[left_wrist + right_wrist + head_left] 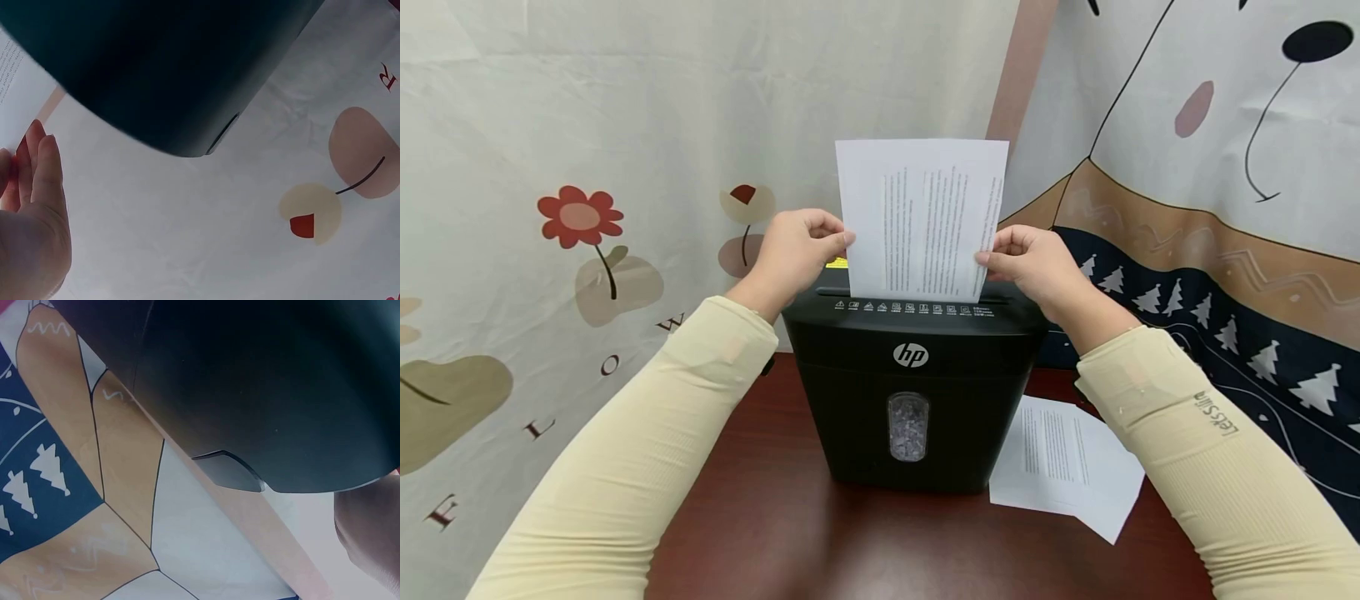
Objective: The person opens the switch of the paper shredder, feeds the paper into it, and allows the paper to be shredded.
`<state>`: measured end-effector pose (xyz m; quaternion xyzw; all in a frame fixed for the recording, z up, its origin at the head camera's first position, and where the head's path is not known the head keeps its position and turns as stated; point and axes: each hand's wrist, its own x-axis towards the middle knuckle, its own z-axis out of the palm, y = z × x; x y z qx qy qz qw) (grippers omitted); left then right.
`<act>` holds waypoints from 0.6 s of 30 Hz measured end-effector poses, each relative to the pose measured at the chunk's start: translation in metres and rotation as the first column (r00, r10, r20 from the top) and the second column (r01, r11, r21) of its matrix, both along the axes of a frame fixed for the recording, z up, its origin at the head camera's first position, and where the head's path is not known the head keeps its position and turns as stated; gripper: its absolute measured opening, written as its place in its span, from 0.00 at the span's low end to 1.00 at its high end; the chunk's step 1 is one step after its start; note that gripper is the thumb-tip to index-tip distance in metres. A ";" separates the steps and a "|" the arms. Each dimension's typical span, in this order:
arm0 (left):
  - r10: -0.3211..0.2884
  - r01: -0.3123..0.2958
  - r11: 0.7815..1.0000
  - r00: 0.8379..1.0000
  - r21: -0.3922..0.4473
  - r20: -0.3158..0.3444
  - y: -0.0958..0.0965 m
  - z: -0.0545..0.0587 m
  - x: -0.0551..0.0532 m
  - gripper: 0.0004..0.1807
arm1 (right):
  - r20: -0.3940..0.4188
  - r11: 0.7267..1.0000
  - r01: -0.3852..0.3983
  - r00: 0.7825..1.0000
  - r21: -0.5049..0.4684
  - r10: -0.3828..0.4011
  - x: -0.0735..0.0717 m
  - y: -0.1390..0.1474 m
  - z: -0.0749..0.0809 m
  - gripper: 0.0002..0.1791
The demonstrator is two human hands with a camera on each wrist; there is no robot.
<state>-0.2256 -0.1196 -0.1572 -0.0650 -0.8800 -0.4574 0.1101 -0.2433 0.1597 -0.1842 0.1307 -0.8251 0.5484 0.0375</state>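
A printed sheet of paper (921,221) stands upright with its lower edge in the slot of a black HP paper shredder (865,392). My left hand (801,250) pinches the sheet's left edge between thumb and fingers. On the opposite edge, my right hand (1030,262) pinches the paper low down, just above the shredder's top. The left wrist view has the left hand (34,219) at its left border, beside the dark shredder body (156,75). Only part of the right hand (369,531) shows in the right wrist view; its fingertips are hidden there.
More printed sheets (1060,458) lie loosely stacked on the dark red table (760,517), right of the shredder. Shredded bits show through the bin's small window (908,427). A patterned curtain (647,108) hangs close behind.
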 end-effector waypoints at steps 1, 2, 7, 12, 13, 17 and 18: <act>-0.002 0.002 1.000 1.000 0.002 0.002 0.000 -0.001 0.000 0.10 | 0.000 1.000 0.000 1.000 0.005 0.000 0.000 0.000 0.000 0.10; -0.003 0.003 1.000 1.000 0.005 0.002 0.000 -0.001 0.000 0.10 | 0.000 1.000 0.001 1.000 0.011 -0.001 0.000 0.000 -0.001 0.10; -0.005 0.005 1.000 1.000 0.004 0.000 0.000 -0.003 0.001 0.09 | -0.001 1.000 -0.001 1.000 0.024 0.001 0.000 -0.001 -0.001 0.11; -0.004 0.004 1.000 1.000 -0.007 -0.002 -0.001 -0.004 0.002 0.08 | -0.014 0.999 0.001 1.000 0.040 -0.001 0.001 -0.001 0.000 0.10; -0.005 0.005 1.000 1.000 -0.009 -0.004 -0.001 -0.004 0.002 0.08 | -0.019 0.999 0.002 1.000 0.044 -0.001 0.001 -0.001 0.000 0.10; -0.007 0.007 1.000 1.000 -0.022 -0.006 -0.002 -0.004 0.002 0.09 | -0.031 0.998 0.005 1.000 0.058 -0.003 0.001 -0.002 0.001 0.10; -0.007 0.007 1.000 1.000 -0.024 -0.006 -0.002 -0.004 0.002 0.09 | -0.032 0.998 0.006 0.999 0.060 -0.004 0.001 -0.002 0.001 0.10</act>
